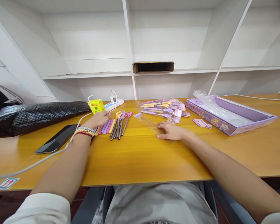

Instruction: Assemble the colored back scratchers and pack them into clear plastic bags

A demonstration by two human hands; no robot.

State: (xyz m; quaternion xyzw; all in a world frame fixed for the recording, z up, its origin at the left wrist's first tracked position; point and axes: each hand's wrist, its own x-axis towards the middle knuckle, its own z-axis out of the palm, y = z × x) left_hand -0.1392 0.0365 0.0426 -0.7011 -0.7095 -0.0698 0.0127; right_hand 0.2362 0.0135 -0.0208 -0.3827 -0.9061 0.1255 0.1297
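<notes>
My left hand (99, 120) is closed, knuckles up, over the left end of a row of pink, purple and yellow handles (106, 126). Its fingertips are hidden, so what it grips cannot be made out. Just right of the row lie several metal back scratchers (119, 126) with yellow, purple and pink claw-shaped heads. My right hand (169, 130) has its fingers curled on a clear plastic bag (149, 122), which lies flat with a printed top at its far left end. Behind it are bagged back scratchers (157, 109) in a pile.
A purple open box (233, 124) with clear plastic inside stands at right, beside printed cards (202, 123). At left are a phone (57, 138), a white cable, a black wrapped bundle (37, 116), a yellow carton (96, 106) and a power strip (114, 105). White shelves rise behind, holding a cardboard box (153, 67).
</notes>
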